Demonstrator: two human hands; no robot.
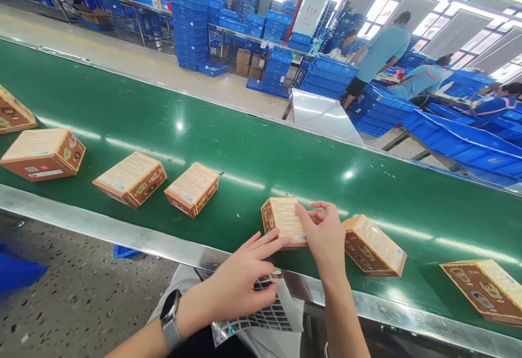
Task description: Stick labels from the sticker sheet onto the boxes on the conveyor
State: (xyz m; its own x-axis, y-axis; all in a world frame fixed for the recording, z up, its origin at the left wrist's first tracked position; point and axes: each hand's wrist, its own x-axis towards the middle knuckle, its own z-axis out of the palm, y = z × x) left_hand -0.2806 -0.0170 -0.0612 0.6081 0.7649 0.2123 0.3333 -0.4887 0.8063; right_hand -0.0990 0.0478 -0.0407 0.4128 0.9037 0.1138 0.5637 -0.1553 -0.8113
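Note:
A small brown and cream box [281, 218] lies on the green conveyor belt [253, 151] close to its near edge. My right hand [324, 236] rests on the box's right side, its fingers bent and pressing on the top face. My left hand [240, 279], with a watch on the wrist, reaches from below with its fingers stretched out, the tips touching the box's near edge. Under my left hand, on my lap, lies a sheet of small stickers [265, 314].
Several more of the same boxes lie along the belt, such as one box [192, 188] to the left and another box [373, 245] just right of my hands. Stacks of blue crates [190, 18] and people at work tables stand beyond the belt.

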